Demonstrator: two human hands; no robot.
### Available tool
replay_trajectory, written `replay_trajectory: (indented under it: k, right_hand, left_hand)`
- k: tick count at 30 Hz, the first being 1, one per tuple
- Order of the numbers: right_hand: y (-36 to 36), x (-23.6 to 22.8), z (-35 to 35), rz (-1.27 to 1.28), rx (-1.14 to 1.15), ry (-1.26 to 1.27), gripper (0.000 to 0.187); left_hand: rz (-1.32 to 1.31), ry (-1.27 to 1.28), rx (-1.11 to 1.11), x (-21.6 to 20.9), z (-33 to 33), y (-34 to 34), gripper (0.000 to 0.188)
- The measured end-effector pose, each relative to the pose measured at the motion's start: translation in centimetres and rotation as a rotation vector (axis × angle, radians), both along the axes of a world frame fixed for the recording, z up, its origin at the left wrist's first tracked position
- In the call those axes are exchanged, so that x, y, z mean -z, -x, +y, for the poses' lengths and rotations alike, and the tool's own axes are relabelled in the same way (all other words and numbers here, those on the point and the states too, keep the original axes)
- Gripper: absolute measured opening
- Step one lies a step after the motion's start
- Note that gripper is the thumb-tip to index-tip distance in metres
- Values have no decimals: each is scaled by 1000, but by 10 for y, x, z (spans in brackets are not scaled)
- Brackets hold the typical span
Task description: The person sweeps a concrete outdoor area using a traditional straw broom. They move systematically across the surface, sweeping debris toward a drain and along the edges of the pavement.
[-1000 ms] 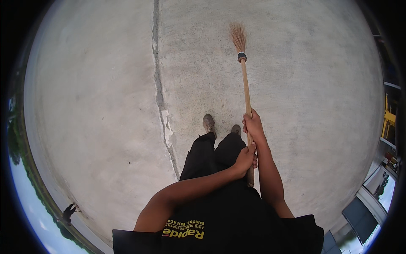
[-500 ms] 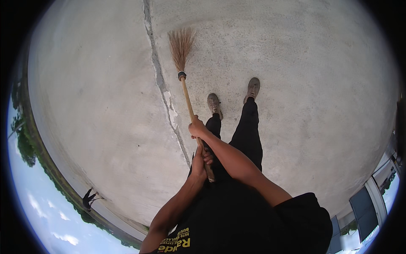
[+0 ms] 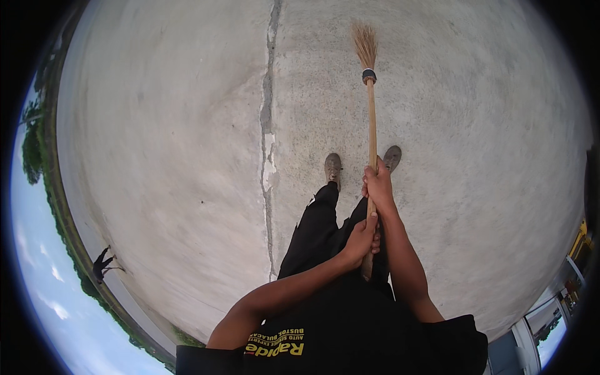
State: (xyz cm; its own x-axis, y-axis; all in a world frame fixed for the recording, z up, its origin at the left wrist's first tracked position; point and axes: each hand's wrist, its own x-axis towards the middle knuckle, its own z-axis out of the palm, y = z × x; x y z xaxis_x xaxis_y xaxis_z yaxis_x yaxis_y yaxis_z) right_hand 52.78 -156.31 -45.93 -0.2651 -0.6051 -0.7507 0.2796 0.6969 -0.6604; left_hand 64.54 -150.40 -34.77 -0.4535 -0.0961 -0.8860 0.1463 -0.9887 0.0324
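Observation:
A stick broom (image 3: 372, 119) with a long wooden handle and thin tan bristles stretches out ahead of me, slightly right of the middle. A dark band ties its bristles at the handle's far end. My right hand (image 3: 378, 185) wraps round the middle of the handle. Closer to my body, my left hand (image 3: 362, 240) grips the handle near its butt end, which pokes out below the fingers. The bristle tips lie over the concrete; whether they press on it I cannot tell.
Grey concrete floor (image 3: 169, 144) spreads all round, with a rough, patched crack (image 3: 267, 119) running away from me on the left. My shoes (image 3: 333, 167) stand just before the hands. Another person in dark clothes (image 3: 102, 265) is far off at the left, near a grassy edge.
The broom has swung from left to right, and both hands have moved right with it. My feet have shifted, and the floor crack now appears farther right in view.

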Motion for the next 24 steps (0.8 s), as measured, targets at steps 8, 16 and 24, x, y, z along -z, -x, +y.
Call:
replay_trajectory:
  k: [8,16,24]
  right_hand:
    - [-93,61,11,165,143,-241,27]
    - [-248,78,-59,-359,-611,-25,24]
    - [-126,9,-59,-262,-385,165,40]
  left_hand:
    - [7,-227,-27,58,-18,-112,24]
    - [-241,24,-689,38,-31,-143,35]
    - [-154,195,-295,11,-20,-64,41]
